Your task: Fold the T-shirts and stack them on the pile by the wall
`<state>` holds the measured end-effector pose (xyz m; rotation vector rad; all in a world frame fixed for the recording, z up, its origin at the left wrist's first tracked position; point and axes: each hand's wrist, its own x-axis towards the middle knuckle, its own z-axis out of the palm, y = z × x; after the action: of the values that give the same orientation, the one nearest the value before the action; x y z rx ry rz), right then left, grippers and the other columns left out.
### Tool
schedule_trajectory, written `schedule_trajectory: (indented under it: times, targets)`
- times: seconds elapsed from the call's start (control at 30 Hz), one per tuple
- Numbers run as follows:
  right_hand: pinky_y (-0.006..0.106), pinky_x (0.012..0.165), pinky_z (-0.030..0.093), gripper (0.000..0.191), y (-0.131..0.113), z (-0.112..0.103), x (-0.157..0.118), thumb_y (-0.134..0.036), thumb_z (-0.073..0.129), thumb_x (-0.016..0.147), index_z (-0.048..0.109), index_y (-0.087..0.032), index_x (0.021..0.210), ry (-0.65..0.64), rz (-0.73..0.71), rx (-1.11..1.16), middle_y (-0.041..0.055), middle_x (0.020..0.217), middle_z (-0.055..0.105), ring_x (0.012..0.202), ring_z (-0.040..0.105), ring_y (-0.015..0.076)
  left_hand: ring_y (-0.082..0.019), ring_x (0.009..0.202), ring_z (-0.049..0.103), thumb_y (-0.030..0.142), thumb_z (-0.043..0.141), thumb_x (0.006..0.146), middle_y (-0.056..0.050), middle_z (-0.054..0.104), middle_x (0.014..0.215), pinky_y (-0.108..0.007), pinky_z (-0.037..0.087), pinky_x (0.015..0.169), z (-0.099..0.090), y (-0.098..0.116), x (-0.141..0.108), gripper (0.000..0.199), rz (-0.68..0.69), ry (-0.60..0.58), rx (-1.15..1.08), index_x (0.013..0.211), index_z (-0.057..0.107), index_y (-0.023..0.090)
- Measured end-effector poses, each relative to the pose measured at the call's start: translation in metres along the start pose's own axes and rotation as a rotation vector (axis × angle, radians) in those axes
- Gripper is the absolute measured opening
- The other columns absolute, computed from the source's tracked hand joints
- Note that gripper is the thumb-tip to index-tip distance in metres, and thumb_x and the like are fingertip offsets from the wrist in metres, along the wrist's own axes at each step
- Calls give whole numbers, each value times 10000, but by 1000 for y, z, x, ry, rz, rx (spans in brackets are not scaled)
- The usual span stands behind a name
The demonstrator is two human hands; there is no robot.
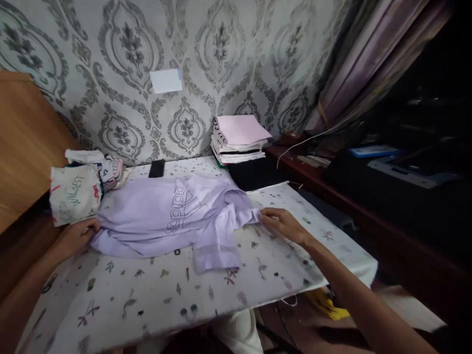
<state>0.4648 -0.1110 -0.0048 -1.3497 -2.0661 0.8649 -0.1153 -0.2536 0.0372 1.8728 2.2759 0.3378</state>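
Observation:
A lilac T-shirt [147, 206] with an outlined logo lies sideways across the patterned table cover, its hem to the left and its neck to the right. My left hand [79, 235] pinches the hem at its near left corner. At the other end, my right hand [282, 223] has its fingers closed on the edge of the shirt near the collar. One short sleeve [217, 255] spreads toward me over the cover. Soft creases run along the near side of the shirt.
Folded clothes [110, 169] and a cloth with green lettering [75, 194] sit at the left. A black phone [157, 168] lies near the wall. Behind the shirt stand folded fabrics topped with pink [243, 129], beside a black folded cloth [256, 173]. The table edge [280, 295] is near me.

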Motion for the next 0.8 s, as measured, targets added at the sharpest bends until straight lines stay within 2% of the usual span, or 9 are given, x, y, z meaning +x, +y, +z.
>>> schedule_trajectory:
  times: [0.07, 0.13, 0.2, 0.3, 0.37, 0.47, 0.6, 0.67, 0.8]
  targets:
    - [481, 959, 503, 366, -8, 10, 6, -478, 603, 873, 739, -199, 1066, 162, -87, -210, 128, 1132, 735, 1093, 648, 333, -250, 808, 651, 393, 397, 690, -29, 737, 788, -320, 513, 794, 6, 7, -1, 240, 43, 82, 40, 713, 594, 257]
    - [548, 1068, 434, 425, -20, 24, 9, -351, 630, 858, 676, -187, 1248, 224, -250, -388, 169, 1340, 645, 1276, 556, 365, -277, 943, 654, 370, 415, 714, -64, 761, 925, -363, 500, 908, 11, 16, -3, 290, 132, 96, 81, 817, 657, 248]
    - [568, 1118, 389, 538, -35, 41, 9, -231, 625, 841, 597, -201, 1377, 85, -431, -487, 160, 1482, 539, 1397, 453, 349, -284, 1031, 649, 355, 417, 728, -85, 760, 1039, -386, 481, 976, 16, 24, -7, 394, 213, 17, 96, 959, 710, 228]
    - [558, 1143, 362, 576, -53, 61, 3, -154, 592, 850, 566, -246, 1418, -197, -605, -525, 113, 1523, 506, 1458, 384, 301, -269, 1139, 626, 329, 397, 728, -80, 728, 1187, -390, 455, 1033, 21, 28, -16, 530, 295, -140, 104, 1134, 715, 209]
    - [574, 1158, 328, 480, -59, 69, -4, -165, 583, 882, 621, -235, 1355, -259, -642, -521, 115, 1502, 529, 1463, 378, 303, -266, 1173, 605, 315, 390, 716, -75, 700, 1238, -385, 450, 1036, 21, 25, -23, 571, 314, -181, 129, 1182, 703, 207]
    - [610, 1181, 265, 309, -62, 70, -19, -269, 584, 946, 695, -213, 1228, -254, -646, -480, 125, 1487, 547, 1460, 388, 316, -264, 1136, 596, 330, 397, 704, -60, 676, 1229, -366, 468, 992, 17, 18, -33, 598, 281, -195, 199, 1218, 683, 222]
    - [622, 1209, 213, 373, -60, 71, -41, -418, 608, 962, 668, -219, 1272, -291, -639, -404, 116, 1401, 627, 1363, 520, 286, -287, 1123, 584, 413, 373, 733, -79, 655, 1183, -380, 483, 938, 11, 11, -43, 622, 196, -219, 348, 1249, 657, 213]
    - [605, 1197, 268, 351, -58, 77, -50, -373, 598, 969, 665, -203, 1269, -272, -634, -386, 123, 1369, 650, 1327, 556, 279, -293, 1085, 592, 450, 353, 743, -100, 653, 1134, -389, 487, 925, 12, 11, -47, 615, 181, -203, 380, 1204, 666, 190]
    - [518, 1109, 429, 254, -56, 93, -57, -195, 486, 986, 695, -182, 1129, -160, -622, -286, 133, 1292, 688, 1293, 582, 266, -284, 1031, 607, 454, 292, 756, -114, 674, 1025, -382, 475, 961, 15, 20, -53, 501, 208, -132, 356, 973, 663, 195]
